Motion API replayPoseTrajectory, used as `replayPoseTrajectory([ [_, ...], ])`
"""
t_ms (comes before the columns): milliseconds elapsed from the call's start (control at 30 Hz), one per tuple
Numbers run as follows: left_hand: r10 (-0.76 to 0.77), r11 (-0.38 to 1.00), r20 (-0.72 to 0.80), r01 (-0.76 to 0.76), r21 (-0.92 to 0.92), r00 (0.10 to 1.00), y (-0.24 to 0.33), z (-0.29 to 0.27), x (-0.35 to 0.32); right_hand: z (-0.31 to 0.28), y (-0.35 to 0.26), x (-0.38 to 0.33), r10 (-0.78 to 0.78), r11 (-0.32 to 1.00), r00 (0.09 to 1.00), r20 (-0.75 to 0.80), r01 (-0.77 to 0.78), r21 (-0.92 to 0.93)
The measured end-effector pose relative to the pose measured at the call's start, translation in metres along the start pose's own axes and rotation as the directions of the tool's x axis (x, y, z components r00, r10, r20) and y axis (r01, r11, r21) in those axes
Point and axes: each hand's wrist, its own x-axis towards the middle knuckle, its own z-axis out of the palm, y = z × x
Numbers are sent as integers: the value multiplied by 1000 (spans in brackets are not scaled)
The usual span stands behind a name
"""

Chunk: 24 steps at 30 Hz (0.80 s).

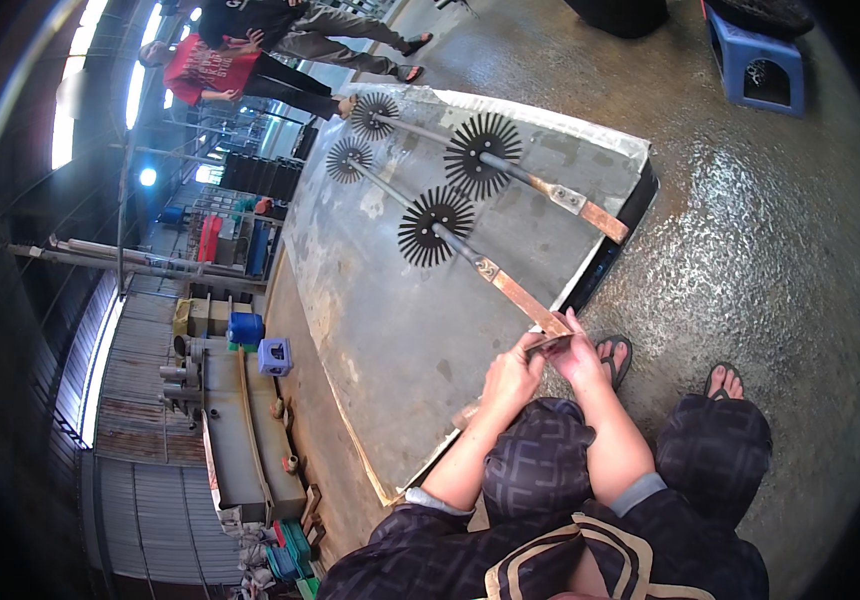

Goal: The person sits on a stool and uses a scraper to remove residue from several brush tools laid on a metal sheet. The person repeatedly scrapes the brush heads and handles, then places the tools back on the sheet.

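Both hands meet at the table's near edge, by the end of a copper bar (pixel 535 308). My left hand (pixel 512 378) is closed, its fingers pinching a thin, flat, brownish piece (pixel 550 342). On the other side of that piece, my right hand (pixel 578 358) grips it with the thumb raised; whether it is joined to the bar I cannot tell. The copper bar is bolted to a grey rod (pixel 380 182) carrying black slotted discs (pixel 436 226). A second such rod with discs (pixel 483 156) and a copper end (pixel 605 222) lies alongside, farther right.
The grey-topped table (pixel 350 300) stretches away to the far left. Two people (pixel 215 70) stand past its far end. On the wet floor (pixel 710 220) are a blue stool (pixel 758 65) and a black container (pixel 622 14). A long tank (pixel 240 440) stands left.
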Motion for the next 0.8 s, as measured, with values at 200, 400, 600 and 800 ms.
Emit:
replayPoseTrajectory([
  [200, -358, 905, 28, 354, -236, 933, -24, 1, 19, -5, -1, -4, 32, 999, 999, 25, -32, 17],
  [400, -198, 957, 129, 220, -189, 972, -15, 9, 1, -6, 0, -4, -33, 998, 999, 1, 33, 57],
  [600, -334, 937, 129, 344, -63, 934, 7, -7, 6, 1, 2, -7, -29, 997, 1000, 5, 28, 67],
  [800, -133, 990, 53, 136, -48, 990, -11, 4, 2, 5, -1, -8, -31, 999, 998, -63, 32, 29],
])
